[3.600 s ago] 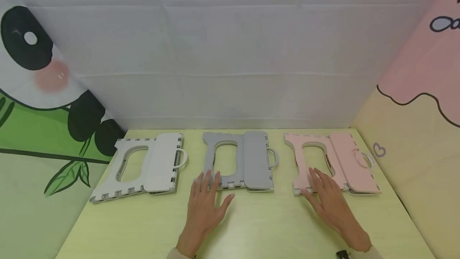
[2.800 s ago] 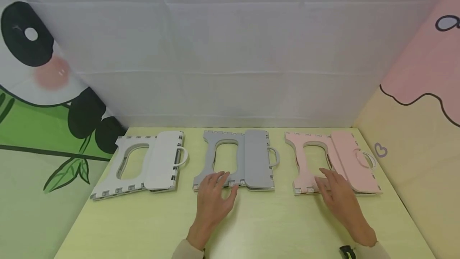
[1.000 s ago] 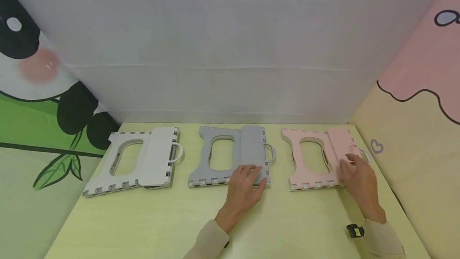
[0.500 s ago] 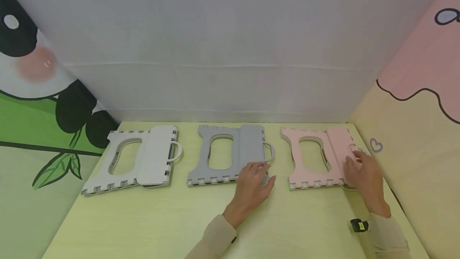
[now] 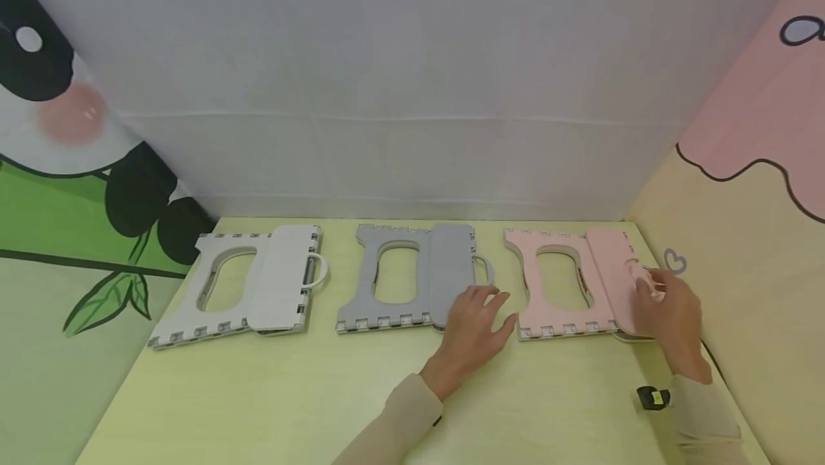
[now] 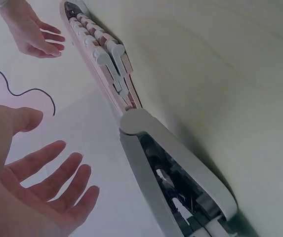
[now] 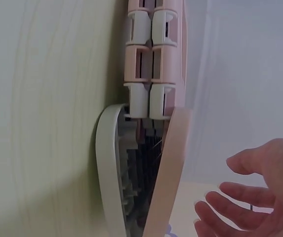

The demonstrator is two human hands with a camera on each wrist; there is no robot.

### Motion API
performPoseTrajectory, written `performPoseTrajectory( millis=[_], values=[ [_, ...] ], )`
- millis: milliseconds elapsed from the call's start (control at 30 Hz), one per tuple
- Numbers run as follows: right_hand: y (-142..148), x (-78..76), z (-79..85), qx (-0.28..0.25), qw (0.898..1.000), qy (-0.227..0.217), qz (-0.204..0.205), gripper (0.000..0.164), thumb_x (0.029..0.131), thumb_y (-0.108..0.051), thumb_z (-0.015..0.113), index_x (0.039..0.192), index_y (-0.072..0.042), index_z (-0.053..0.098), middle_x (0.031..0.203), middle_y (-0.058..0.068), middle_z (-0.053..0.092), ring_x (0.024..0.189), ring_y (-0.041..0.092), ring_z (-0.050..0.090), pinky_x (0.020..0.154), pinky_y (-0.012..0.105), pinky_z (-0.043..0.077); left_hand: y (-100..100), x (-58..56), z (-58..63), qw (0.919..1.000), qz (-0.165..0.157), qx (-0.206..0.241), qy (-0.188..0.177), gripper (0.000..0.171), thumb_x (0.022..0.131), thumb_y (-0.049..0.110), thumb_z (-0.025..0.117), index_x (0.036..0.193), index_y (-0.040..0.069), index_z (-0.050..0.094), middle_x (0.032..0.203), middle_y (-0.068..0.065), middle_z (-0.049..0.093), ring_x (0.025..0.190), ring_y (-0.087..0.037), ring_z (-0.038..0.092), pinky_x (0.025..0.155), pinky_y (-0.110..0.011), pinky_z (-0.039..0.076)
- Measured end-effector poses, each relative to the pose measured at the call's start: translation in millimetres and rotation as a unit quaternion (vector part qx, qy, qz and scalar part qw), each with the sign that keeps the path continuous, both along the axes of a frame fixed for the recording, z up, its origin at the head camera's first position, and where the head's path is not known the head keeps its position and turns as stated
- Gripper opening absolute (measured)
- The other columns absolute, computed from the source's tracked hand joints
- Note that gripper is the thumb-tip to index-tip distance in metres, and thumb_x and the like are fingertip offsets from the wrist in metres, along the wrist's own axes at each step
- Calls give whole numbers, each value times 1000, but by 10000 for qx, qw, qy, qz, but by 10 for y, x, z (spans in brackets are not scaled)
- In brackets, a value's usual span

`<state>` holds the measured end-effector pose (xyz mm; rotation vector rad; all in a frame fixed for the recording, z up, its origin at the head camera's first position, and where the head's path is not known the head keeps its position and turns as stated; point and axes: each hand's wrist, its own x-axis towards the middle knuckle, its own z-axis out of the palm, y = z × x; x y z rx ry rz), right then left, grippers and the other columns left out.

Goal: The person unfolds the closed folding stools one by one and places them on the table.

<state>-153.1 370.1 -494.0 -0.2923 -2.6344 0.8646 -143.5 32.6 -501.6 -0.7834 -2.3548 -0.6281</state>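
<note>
Three folded step stools lie flat in a row: white (image 5: 283, 286), grey (image 5: 396, 318) and pink (image 5: 548, 322). My left hand (image 5: 473, 329) hovers by the near right corner of the grey stool, hiding that corner. In the left wrist view, the left hand's (image 6: 42, 182) fingers are spread and loosely bent, holding nothing, beside the grey stool (image 6: 176, 143). My right hand (image 5: 670, 314) is over the handle end of the pink stool, covering part of its seat panel. The right wrist view shows the right hand (image 7: 250, 192) apart from the pink stool (image 7: 168, 173), fingers loosely bent.
The stools sit on a pale yellow tabletop (image 5: 258, 400). A white cloth wall (image 5: 412, 92) rises behind it, with printed cartoon panels at left and right. A black device (image 5: 654, 398) is at the right wrist.
Both hands have moved right: the left from the grey stool's left part to its near right corner, the right from the pink stool's legs to its handle end. The stools stay put.
</note>
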Motion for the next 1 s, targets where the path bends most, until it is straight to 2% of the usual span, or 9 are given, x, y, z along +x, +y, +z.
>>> performPoseTrajectory(
  millis=[200,333,433,633,867,1000],
  values=[
    [83,-38,15,38,9999,-68,-81,41,104,-18,53,129,14,57,124,38,58,110,52,57,87,63,43,115,-18,9,9999,2,-125,5,27,91,32,80,110,13,76,108,-3,70,102,-21,65,90,-35,55],
    [126,-65,30,-3,9994,-296,-164,45,105,-20,50,134,14,54,128,39,55,114,53,54,89,64,41,185,-26,13,9996,-36,-258,-81,28,92,34,78,112,14,76,109,-3,70,103,-20,65,91,-33,54],
    [156,-69,42,-52,9984,-537,-189,49,107,-24,48,139,13,50,132,39,52,117,54,52,89,64,41,234,-30,13,9994,-98,-289,-134,29,93,34,78,114,13,76,110,-3,70,104,-20,64,92,-33,54],
    [232,-57,18,-48,9983,-557,-162,50,107,-23,51,140,14,49,133,39,51,117,54,52,88,63,42,324,-37,5,9990,-82,-444,-26,29,93,36,77,113,15,77,110,-2,70,105,-19,64,96,-31,53],
    [296,-89,5,-153,9957,-885,-214,54,107,-28,48,144,12,46,135,41,48,119,57,50,88,66,43,413,-34,2,9976,-58,-629,-298,30,95,40,74,116,17,76,114,0,70,109,-17,64,94,-30,53],
    [313,-109,-8,-137,9948,-982,-239,55,108,-28,48,145,13,44,137,40,47,120,57,50,89,67,44,459,-33,-6,9975,-81,-654,-250,30,95,40,74,115,17,76,114,0,70,108,-16,64,97,-29,52]
  ],
)
